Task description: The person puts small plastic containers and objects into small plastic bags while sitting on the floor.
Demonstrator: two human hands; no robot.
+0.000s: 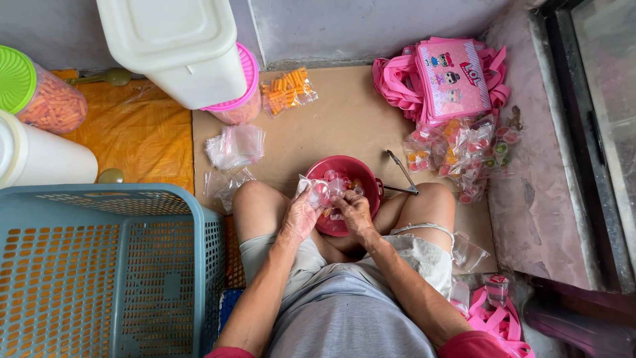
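Both hands, left hand (299, 217), right hand (353, 211), pinch clear bag (317, 190) over red bowl (361, 174).

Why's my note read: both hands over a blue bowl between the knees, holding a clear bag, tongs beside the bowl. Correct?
Not quite: the head view shows the bowl is red, not blue. The left hand and right hand do hold a clear bag over it, tongs beside the bowl.

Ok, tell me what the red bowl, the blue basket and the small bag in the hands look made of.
Round red bowl: likely plastic, smooth with a faint sheen. Blue perforated basket: moulded plastic, matte, gridded holes. Small clear bag held by both hands: thin plastic film, see-through and crinkled.
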